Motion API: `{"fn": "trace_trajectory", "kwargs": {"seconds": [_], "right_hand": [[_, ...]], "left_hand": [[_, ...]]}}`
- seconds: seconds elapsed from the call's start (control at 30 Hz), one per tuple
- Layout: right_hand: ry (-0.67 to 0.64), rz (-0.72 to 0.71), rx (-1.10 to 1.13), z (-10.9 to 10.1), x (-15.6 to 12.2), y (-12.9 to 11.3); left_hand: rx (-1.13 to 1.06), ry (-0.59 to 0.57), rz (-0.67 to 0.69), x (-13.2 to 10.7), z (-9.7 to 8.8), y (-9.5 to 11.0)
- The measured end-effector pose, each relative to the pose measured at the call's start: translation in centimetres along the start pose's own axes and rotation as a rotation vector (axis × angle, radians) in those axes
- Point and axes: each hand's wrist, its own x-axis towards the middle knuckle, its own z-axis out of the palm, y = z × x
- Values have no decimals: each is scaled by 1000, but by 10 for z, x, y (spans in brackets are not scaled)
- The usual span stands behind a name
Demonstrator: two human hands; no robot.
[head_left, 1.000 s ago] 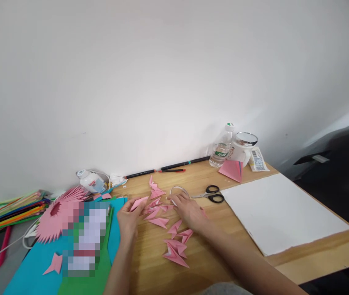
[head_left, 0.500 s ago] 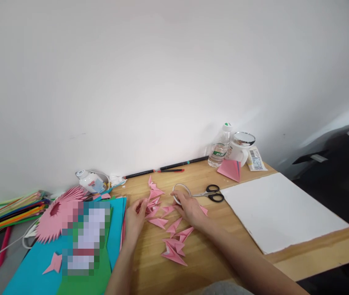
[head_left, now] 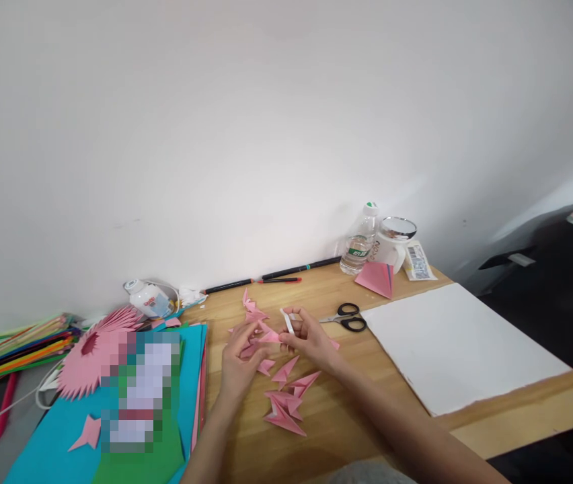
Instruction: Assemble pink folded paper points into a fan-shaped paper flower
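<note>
Between my two hands is a small folded pink paper piece (head_left: 269,334), raised over the table. My left hand (head_left: 242,359) has its index fingertip and thumb at the left side of this piece. My right hand (head_left: 313,339) pinches the piece's right end between thumb and finger. A roll of white tape (head_left: 287,322), seen nearly edge-on, is also held in my right hand. More folded pink pieces (head_left: 286,405) lie loosely below and behind my hands, some partly hidden by them.
Black-handled scissors (head_left: 350,317) lie right of my hand, beside a white board (head_left: 468,349). A water bottle (head_left: 358,245), a mug (head_left: 395,249) and pens (head_left: 286,270) line the wall. At left are coloured sheets (head_left: 59,417) and a pleated pink paper ring (head_left: 77,366).
My left hand has moved right, towards my right hand, with a pink piece now between them. The tape roll has turned from face-on to nearly edge-on.
</note>
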Motion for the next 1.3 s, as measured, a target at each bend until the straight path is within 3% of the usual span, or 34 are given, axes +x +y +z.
{"fn": "trace_trajectory", "kwargs": {"seconds": [0.17,0.3,0.43,0.57,0.67,0.93,1.3], "right_hand": [[-25,-63,-173,7,-6,-3],[63,-131,-301,0,-4,-4],[49,-174,-409,-6,-2,-7],[-60,-278,-574,-4,-3,-12],[-138,-277,-643,-3,-5,-13],[-93,-261,-799,-4,-5,-9],[2,-106,-465,-3,-3,-6]], "left_hand": [[-182,-126,-161,-4,5,-5],[-230,-122,-240,-3,5,-14],[-241,-164,-316,-2,5,-13],[-235,-193,-333,-1,7,-8],[-175,-194,-307,-1,8,-7],[-146,-264,-325,-5,12,-3],[-294,-174,-385,-1,8,-7]]}}
